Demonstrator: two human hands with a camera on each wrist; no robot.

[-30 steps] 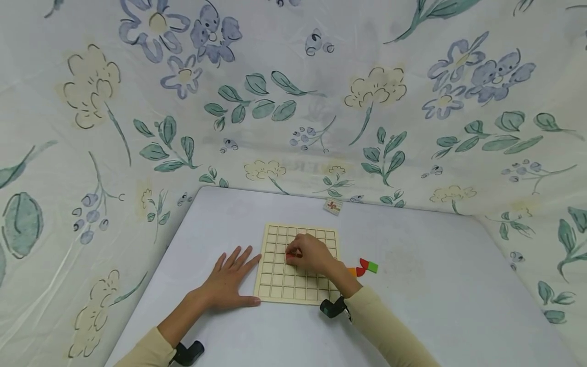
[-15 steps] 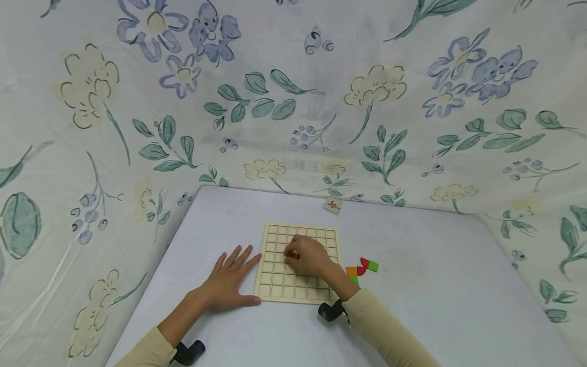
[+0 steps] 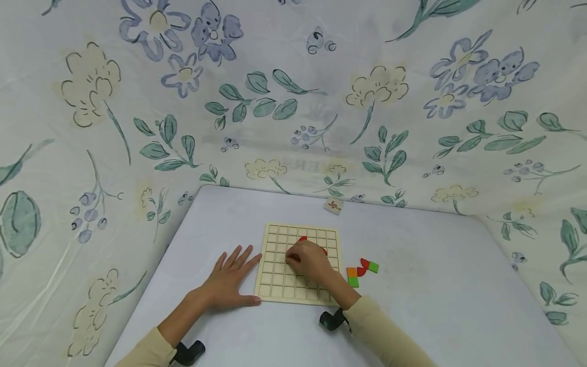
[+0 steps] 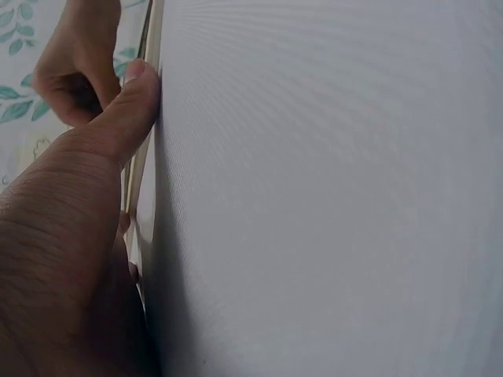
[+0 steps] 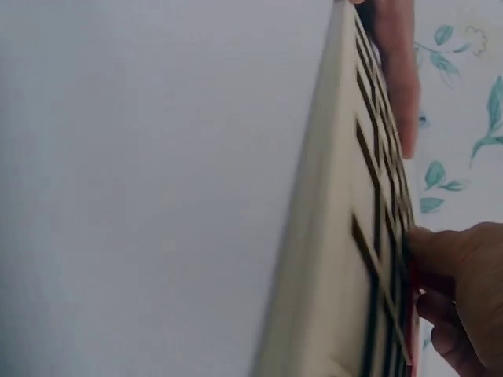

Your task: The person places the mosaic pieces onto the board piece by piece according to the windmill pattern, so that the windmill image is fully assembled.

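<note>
A pale wooden grid board [image 3: 277, 291] lies on the white table. My left hand [image 3: 227, 283] lies flat with its fingers spread beside the board's left edge, and the thumb touches its lower left corner. Over the middle of the board is my right hand [image 3: 309, 260], its fingers curled down with the fingertips at the grid. In the right wrist view a red piece [image 5: 414, 275] shows between thumb and fingers; its outline is mostly hidden. Partly behind that hand, a rounded red piece [image 3: 303, 238] and another red piece [image 3: 325, 251] rest on the board.
Right of the board lie an orange square [image 3: 351, 271], a green square [image 3: 353, 282], a red rounded piece [image 3: 361, 272], and a second red piece [image 3: 364, 263] against a green square [image 3: 373, 267]. A small patterned card [image 3: 334, 205] lies near the far edge. Floral cloth [image 3: 293, 102] surrounds the table.
My right hand has shifted slightly lower on the board, bringing red pieces behind it into view. The red piece at its fingertips is now hidden from the head view. My left hand is still.
</note>
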